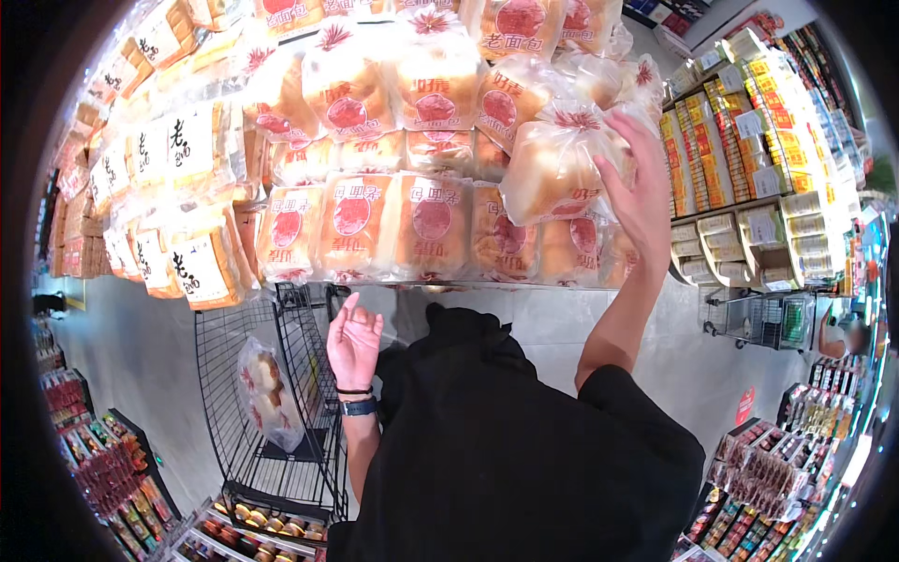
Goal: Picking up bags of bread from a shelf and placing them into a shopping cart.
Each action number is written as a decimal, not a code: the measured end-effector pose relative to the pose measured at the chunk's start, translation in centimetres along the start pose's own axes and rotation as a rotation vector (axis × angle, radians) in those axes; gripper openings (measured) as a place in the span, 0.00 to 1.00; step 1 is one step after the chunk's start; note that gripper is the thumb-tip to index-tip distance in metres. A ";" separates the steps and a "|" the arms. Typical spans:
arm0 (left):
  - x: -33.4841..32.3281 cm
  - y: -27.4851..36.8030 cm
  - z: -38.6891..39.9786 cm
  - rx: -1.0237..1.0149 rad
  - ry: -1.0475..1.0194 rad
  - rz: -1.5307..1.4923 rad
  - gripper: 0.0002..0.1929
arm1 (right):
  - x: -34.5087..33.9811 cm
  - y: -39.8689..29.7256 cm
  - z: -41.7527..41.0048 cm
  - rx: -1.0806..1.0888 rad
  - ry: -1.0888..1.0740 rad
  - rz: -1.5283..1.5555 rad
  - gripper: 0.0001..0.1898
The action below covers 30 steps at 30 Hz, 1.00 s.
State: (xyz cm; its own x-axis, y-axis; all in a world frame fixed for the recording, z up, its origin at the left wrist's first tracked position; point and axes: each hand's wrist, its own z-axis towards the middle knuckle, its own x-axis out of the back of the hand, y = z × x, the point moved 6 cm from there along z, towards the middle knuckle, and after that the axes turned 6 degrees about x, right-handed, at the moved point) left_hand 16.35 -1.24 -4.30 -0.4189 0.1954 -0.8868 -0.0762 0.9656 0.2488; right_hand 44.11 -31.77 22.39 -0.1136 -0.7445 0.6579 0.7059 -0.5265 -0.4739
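My right hand [635,175] is at the right part of the bread display, its thumb and fingers spread at the gathered top and right side of a bagged loaf of bread [551,172]. The loaf sits tilted on other bagged loaves; whether the fingers grip its plastic, I cannot tell. My left hand [357,341] hangs over the floor side of the display's front edge, beside the shopping cart, fingers partly curled and holding nothing. Rows of bagged bread loaves [432,218] lie before me, with white-labelled bread packs [200,263] at the left.
A black wire shopping cart [239,393] at my left holds a clear bag of bread [268,393]. Shelves of packaged goods [755,140] stand at the right. Farther right are another cart [765,319] and a person [839,337]. Low product racks [105,456] stand at lower left.
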 end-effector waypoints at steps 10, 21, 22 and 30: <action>-0.4 -2.5 -0.3 0.062 -0.038 0.033 0.17 | -2.7 3.6 3.2 0.095 -0.448 -0.225 0.28; -0.4 -2.4 -1.1 0.100 -0.062 0.051 0.19 | -2.8 3.2 2.2 0.145 -0.460 -0.145 0.14; -0.5 -2.6 -1.0 0.117 -0.046 0.060 0.18 | -2.3 2.5 2.1 0.188 -0.420 -0.148 0.13; -4.9 -3.6 1.1 0.162 -0.246 0.140 0.20 | 1.0 -2.2 3.8 0.149 -0.256 0.109 0.09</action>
State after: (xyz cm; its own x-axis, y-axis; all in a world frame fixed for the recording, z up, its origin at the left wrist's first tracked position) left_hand 19.66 -5.46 -1.31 -0.1827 0.3447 -0.9208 0.1196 0.9374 0.3272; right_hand 45.10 -29.79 26.30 0.1348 -0.6553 0.7432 0.8012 -0.3692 -0.4709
